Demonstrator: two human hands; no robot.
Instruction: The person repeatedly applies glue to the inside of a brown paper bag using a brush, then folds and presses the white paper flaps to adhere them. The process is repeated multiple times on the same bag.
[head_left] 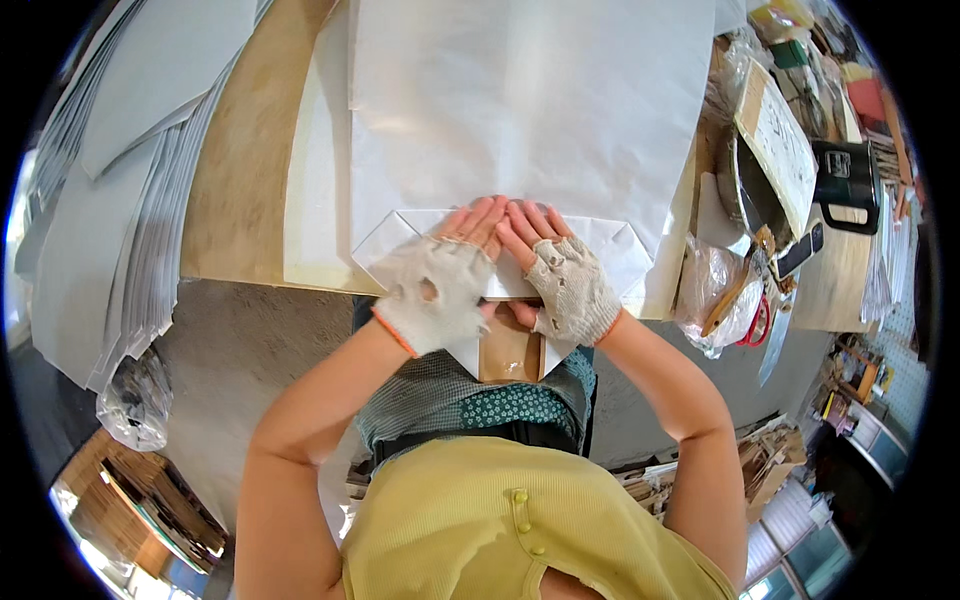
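A large white paper bag or sheet (530,110) lies on the table before me, its near end folded into slanted corners. Both my hands wear off-white knitted gloves with the fingertips bare and holes in the knit. My left hand (440,285) and my right hand (560,270) lie side by side on the folded end, fingers stretched out flat and fingertips nearly meeting. Their thumbs point inward at the table's near edge. Below them a flap with a brown panel (511,357) between white sides hangs over that edge, above my lap. My palms hide the fold's middle.
Stacked white sheets (110,240) overhang the table's left side. At the right are a pot (745,185) with a stained board on it, a black mug (845,185), a phone (800,250), a brush (735,295), a plastic bag (705,285) and a red-handled tool (757,325).
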